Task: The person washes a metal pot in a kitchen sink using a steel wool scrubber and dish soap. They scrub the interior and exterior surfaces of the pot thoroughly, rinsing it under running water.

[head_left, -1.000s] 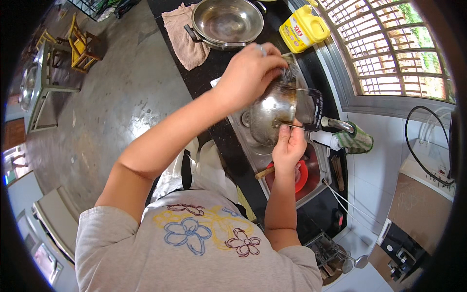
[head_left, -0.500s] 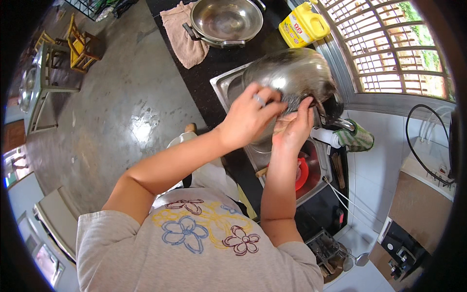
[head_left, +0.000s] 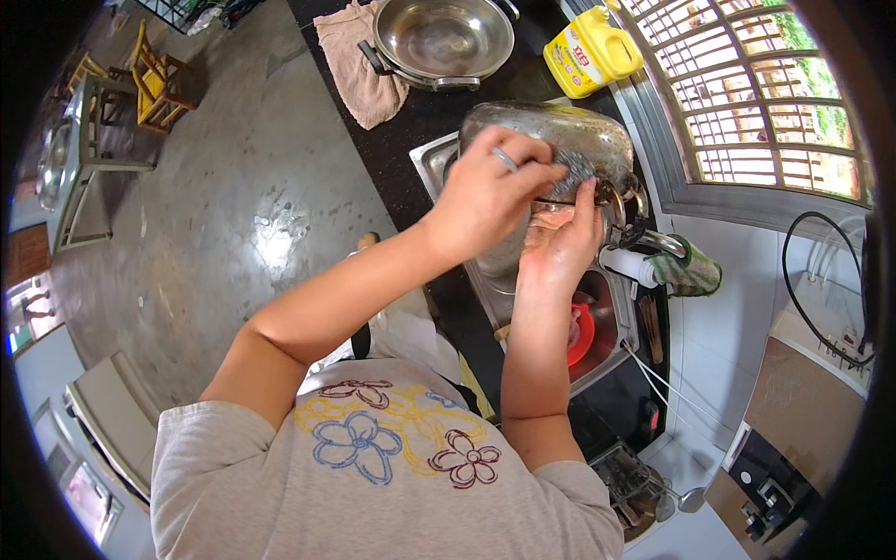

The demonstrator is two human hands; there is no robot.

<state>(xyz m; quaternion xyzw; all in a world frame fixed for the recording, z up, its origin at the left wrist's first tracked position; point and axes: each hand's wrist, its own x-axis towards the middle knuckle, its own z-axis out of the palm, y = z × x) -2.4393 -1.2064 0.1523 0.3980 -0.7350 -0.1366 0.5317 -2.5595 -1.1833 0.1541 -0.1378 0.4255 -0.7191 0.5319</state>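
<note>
A shiny metal pot (head_left: 597,135) is tipped up over the sink (head_left: 432,161), its side facing me. My left hand (head_left: 485,191), with a ring on one finger, is closed on a grey steel wool scrubber (head_left: 573,173) pressed against the pot. Just beside it, my right hand (head_left: 563,229) holds the pot's near edge, fingers up by the scrubber and close to a handle fitting. The pot's inside and the palm of my left hand are hidden.
A wide metal pan (head_left: 443,37) and a pink cloth (head_left: 359,70) lie on the dark counter. A yellow jug (head_left: 593,54) stands by the barred window. The sink's nearer basin holds a red bowl (head_left: 581,336). A white bottle (head_left: 627,265) and green checked cloth (head_left: 689,269) are at the right.
The pot has tilted and dropped slightly toward me. My left hand has moved a little up and right with the scrubber; my right hand keeps its hold.
</note>
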